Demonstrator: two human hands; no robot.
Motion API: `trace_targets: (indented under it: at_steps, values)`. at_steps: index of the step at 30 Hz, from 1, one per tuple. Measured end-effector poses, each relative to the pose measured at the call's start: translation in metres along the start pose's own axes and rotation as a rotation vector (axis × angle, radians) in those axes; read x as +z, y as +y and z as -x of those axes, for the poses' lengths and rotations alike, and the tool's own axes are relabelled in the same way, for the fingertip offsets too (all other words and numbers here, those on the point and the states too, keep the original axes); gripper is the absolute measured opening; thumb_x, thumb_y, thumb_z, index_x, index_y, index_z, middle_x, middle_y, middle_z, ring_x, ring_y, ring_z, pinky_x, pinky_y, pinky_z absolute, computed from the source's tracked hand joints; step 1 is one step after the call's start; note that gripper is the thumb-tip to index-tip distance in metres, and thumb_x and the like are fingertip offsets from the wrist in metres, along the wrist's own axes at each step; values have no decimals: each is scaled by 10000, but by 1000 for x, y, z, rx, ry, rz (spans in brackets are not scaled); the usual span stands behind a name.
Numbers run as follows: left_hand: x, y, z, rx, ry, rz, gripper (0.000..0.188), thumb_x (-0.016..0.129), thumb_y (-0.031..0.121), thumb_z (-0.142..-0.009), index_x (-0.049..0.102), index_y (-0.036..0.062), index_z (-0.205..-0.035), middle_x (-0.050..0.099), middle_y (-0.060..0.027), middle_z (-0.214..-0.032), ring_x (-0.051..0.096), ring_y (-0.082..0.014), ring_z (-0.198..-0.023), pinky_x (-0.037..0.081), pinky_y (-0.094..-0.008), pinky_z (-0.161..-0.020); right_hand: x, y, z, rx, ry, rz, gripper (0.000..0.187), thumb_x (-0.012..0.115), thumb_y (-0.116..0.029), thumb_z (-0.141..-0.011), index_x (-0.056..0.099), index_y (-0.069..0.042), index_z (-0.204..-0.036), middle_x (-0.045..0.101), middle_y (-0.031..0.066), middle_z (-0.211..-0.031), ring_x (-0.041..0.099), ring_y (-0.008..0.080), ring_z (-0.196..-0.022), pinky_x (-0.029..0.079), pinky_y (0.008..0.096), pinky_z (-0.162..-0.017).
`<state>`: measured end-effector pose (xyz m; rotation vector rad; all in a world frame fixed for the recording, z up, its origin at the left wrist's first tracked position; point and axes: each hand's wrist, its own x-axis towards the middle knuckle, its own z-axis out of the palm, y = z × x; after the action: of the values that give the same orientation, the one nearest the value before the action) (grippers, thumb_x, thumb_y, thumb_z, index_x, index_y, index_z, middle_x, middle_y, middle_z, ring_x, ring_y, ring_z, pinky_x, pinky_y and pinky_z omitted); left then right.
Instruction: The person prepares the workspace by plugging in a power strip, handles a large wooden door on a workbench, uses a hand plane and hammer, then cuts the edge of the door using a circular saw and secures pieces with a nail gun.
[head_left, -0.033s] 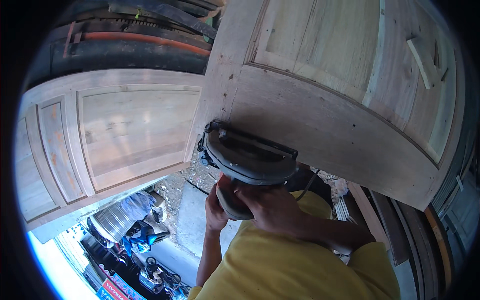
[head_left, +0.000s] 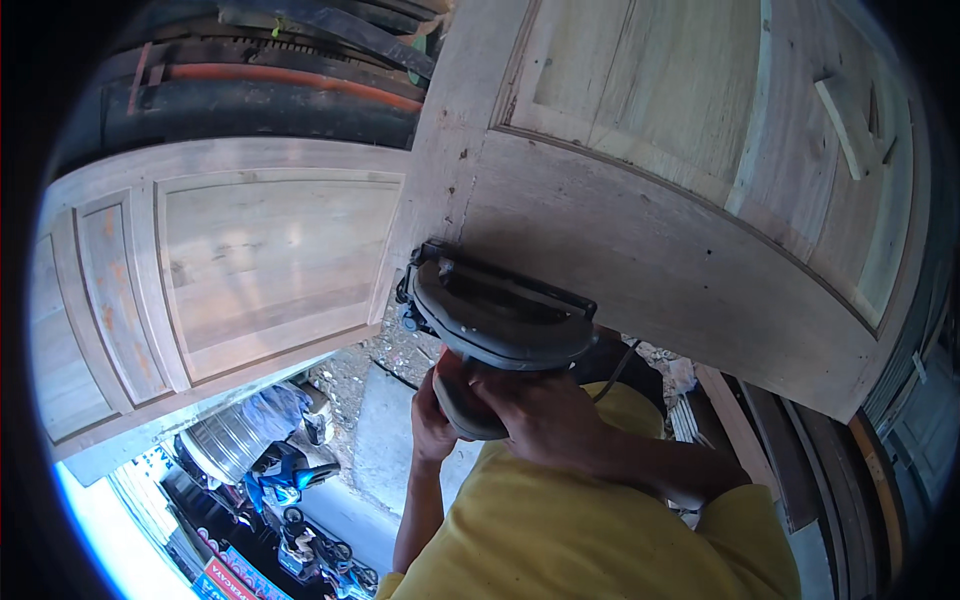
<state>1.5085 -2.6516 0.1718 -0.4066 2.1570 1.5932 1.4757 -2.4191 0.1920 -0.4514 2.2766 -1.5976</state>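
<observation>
A dark corded power tool [head_left: 505,325] with a rounded housing and a long black bar along its far side rests at the near edge of a panelled wooden door [head_left: 610,220]. My left hand [head_left: 431,425] is closed around the left side of its handle, beside a reddish part. From the right, my right hand [head_left: 545,415] wraps over the same handle, its fingers partly hidden by the grip. The housing blocks sight of where the tool meets the wood.
Another panelled door [head_left: 275,265] lies at the left. A small wood strip [head_left: 842,128] rests on the large door. Timber boards [head_left: 790,440] stand at the lower right. Concrete [head_left: 395,440] and debris lie below; a ribbed metal drum [head_left: 225,440] and motorbikes [head_left: 310,545] are at the lower left.
In the background at the lower left, a motorbike has shifted slightly to the left. My hands and the power tool look unmoved.
</observation>
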Motion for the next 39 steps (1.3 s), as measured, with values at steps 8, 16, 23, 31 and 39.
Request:
trace_targets:
  at_steps: [8,16,23,31,39]
  values:
    - [-6,-6,-3,15,10,-5,1179,985,549,-605,522,-39,-1516,729,-116,-1279,696,-216,-1166,545,-382,-1004,-2,-3,-6,-10,-7,14,454,773,-56,-763,659,-34,-1201,741,143,-1010,752,338,-954,574,465,-853]
    - [-10,-4,-6,-23,16,54,1122,992,493,-618,540,-27,-1504,735,-91,-1236,684,-172,-1111,544,-354,-985,1,-3,-11,-19,-2,23,446,762,-36,-742,663,-27,-1177,749,138,-1009,758,327,-951,577,457,-852]
    - [-17,2,-10,-11,-2,9,1124,992,456,-635,517,-18,-1536,731,-94,-1263,677,-164,-1129,537,-351,-1006,4,-4,-20,-95,57,64,232,649,-121,-899,657,-30,-1113,755,131,-986,769,306,-812,620,444,-701]
    - [-28,0,-13,-64,2,50,1117,974,482,-659,507,-29,-1535,713,-104,-1312,672,-178,-1172,521,-360,-1049,10,-5,-29,-107,67,56,252,666,-116,-886,659,-28,-1122,756,129,-977,770,308,-812,615,450,-724]
    - [-44,-4,-18,-67,-25,-12,1013,969,477,-647,582,-24,-1438,729,-94,-1259,681,-170,-1146,526,-359,-1036,18,-7,-38,-99,50,54,288,687,-125,-870,659,-34,-1143,755,142,-955,769,316,-803,615,453,-727]
